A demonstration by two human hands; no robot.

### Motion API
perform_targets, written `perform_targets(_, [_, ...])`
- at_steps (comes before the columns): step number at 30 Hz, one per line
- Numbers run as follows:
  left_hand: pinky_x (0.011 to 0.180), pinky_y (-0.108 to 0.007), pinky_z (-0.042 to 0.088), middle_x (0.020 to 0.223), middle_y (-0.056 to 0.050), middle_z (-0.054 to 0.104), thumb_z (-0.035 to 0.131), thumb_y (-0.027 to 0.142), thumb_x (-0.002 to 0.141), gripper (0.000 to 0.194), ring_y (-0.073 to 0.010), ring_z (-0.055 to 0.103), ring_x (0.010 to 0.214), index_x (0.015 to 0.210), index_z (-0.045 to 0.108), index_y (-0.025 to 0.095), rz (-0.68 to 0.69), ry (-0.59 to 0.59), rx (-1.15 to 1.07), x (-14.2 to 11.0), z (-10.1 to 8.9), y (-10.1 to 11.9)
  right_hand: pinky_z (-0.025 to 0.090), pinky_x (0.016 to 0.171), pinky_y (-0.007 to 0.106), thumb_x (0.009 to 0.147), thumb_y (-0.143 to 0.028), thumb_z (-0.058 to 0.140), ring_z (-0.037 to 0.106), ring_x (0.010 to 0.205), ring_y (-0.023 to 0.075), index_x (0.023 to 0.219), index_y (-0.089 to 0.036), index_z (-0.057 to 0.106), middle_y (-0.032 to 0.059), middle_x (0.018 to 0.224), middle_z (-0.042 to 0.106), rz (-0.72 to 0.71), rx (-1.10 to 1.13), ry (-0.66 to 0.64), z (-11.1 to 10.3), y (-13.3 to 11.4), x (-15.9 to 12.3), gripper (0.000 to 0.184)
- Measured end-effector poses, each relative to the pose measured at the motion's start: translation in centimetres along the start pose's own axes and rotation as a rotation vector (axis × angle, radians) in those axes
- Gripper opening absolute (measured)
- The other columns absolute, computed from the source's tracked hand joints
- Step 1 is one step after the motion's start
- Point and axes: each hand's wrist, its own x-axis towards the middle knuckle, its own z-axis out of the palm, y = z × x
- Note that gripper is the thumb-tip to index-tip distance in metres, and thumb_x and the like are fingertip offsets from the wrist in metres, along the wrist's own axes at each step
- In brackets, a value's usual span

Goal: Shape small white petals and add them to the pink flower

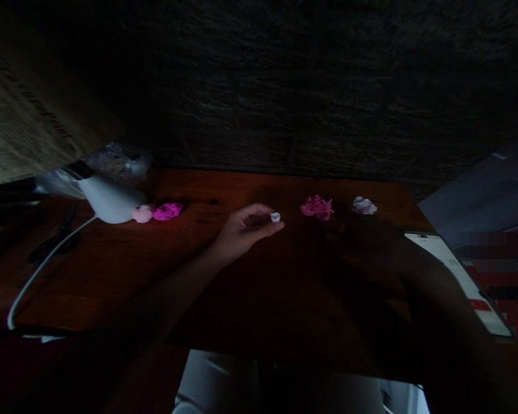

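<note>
My left hand (250,226) is over the middle of the table, its thumb and forefinger pinching a small whitish lump (275,217) that looks like soft clay. Deep shadow covers my right hand (362,238), so its fingers cannot be made out. Just beyond it lie a ragged rose-pink clump (317,207) and a crumpled pale clump (364,205). Over on the left, a light pink lump (143,213) touches a bright magenta lump (168,211). Their material looks like modelling clay, though the dim light hides detail.
A white lamp base (110,198) with a pale cable (47,270) stands at the left, near dark scissors (58,236) and clear plastic wrapping (118,161). A phone-like device with a bright screen (453,276) lies at the right edge. Behind the wooden table (237,179) rises a dark wall.
</note>
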Motion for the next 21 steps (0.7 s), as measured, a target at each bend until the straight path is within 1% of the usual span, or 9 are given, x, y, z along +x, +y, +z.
perform_targets(2, [0.072, -0.027, 0.053, 0.092, -0.004, 0.071, 0.084, 0.032, 0.069, 0.032, -0.0143, 0.066, 0.084, 0.087, 0.063, 0.015, -0.031, -0.041, -0.056, 0.0, 0.0, -0.1, 0.046, 0.061, 0.029, 0.083, -0.028, 0.064, 0.065, 0.065, 0.0179, 0.084, -0.022, 0.075, 0.0052, 0.085, 0.075, 0.014, 0.005, -0.052, -0.2, 0.2, 0.1, 0.012])
perform_targets(4, [0.072, -0.027, 0.054, 0.094, -0.005, 0.072, 0.082, 0.033, 0.072, 0.033, -0.0168, 0.068, 0.091, 0.089, 0.060, 0.015, -0.060, -0.076, -0.104, 0.0, 0.1, -0.2, 0.046, 0.064, 0.030, 0.082, -0.026, 0.062, 0.066, 0.068, 0.0193, 0.080, -0.021, 0.075, 0.0056, 0.083, 0.075, 0.034, 0.023, -0.073, -0.5, -0.2, 0.3, 0.013])
perform_targets(6, [0.073, -0.027, 0.056, 0.091, -0.004, 0.071, 0.082, 0.033, 0.073, 0.033, -0.0165, 0.069, 0.090, 0.088, 0.058, 0.015, -0.075, -0.100, -0.137, 0.0, 0.2, -0.3, 0.047, 0.069, 0.032, 0.081, -0.027, 0.063, 0.068, 0.075, 0.0213, 0.075, -0.021, 0.075, 0.0059, 0.084, 0.076, 0.035, 0.103, -0.054, -0.8, -0.9, 0.5, 0.014])
perform_targets(7, [0.074, -0.027, 0.056, 0.088, -0.002, 0.071, 0.083, 0.032, 0.072, 0.034, -0.0152, 0.069, 0.087, 0.087, 0.058, 0.015, -0.075, -0.105, -0.147, -0.1, 0.2, -0.3, 0.047, 0.069, 0.032, 0.080, -0.031, 0.065, 0.068, 0.075, 0.0218, 0.073, -0.021, 0.075, 0.0059, 0.083, 0.076, 0.056, 0.179, -0.024, -0.9, -1.4, 0.7, 0.016])
perform_targets(8, [0.076, -0.028, 0.056, 0.086, -0.002, 0.070, 0.083, 0.032, 0.071, 0.034, -0.0139, 0.069, 0.084, 0.086, 0.058, 0.015, -0.075, -0.110, -0.153, -0.1, 0.3, -0.3, 0.048, 0.068, 0.032, 0.079, -0.036, 0.068, 0.069, 0.075, 0.0221, 0.076, -0.021, 0.076, 0.0058, 0.083, 0.076, 0.076, 0.275, 0.004, -0.8, -1.8, 0.8, 0.018])
perform_targets(11, [0.078, -0.028, 0.056, 0.084, -0.001, 0.070, 0.085, 0.031, 0.069, 0.033, -0.0121, 0.069, 0.079, 0.086, 0.062, 0.013, -0.081, -0.110, -0.155, -0.2, 0.4, -0.3, 0.051, 0.068, 0.032, 0.072, -0.044, 0.076, 0.069, 0.074, 0.0217, 0.083, -0.021, 0.078, 0.0051, 0.083, 0.077, 0.136, 0.557, 0.079, 0.1, -3.1, 1.0, 0.026])
perform_targets(14, [0.075, -0.028, 0.055, 0.085, -0.002, 0.071, 0.085, 0.030, 0.068, 0.033, -0.0121, 0.068, 0.078, 0.087, 0.066, 0.012, -0.104, -0.100, -0.152, -0.2, 0.5, -0.2, 0.053, 0.069, 0.033, 0.069, -0.042, 0.078, 0.069, 0.072, 0.0201, 0.088, -0.020, 0.078, 0.0054, 0.085, 0.077, 0.178, 0.743, 0.038, 1.5, -3.9, 1.1, 0.028])
perform_targets(17, [0.069, -0.026, 0.053, 0.087, -0.003, 0.072, 0.087, 0.029, 0.064, 0.034, -0.0119, 0.066, 0.076, 0.085, 0.067, 0.012, -0.113, -0.099, -0.131, -0.2, 0.5, -0.3, 0.055, 0.076, 0.034, 0.068, -0.040, 0.081, 0.071, 0.079, 0.0202, 0.097, -0.022, 0.079, 0.0049, 0.091, 0.078, 0.150, 0.835, -0.021, 2.4, -4.2, 1.1, 0.034])
perform_targets(21, [0.065, -0.025, 0.049, 0.087, -0.003, 0.072, 0.087, 0.030, 0.063, 0.034, -0.0115, 0.064, 0.074, 0.083, 0.066, 0.014, -0.085, -0.062, -0.097, -0.1, 0.4, -0.5, 0.055, 0.084, 0.035, 0.068, -0.039, 0.083, 0.071, 0.088, 0.0203, 0.096, -0.023, 0.080, 0.0042, 0.097, 0.078, 0.121, 0.934, -0.056, 2.7, -4.2, 1.1, 0.032])
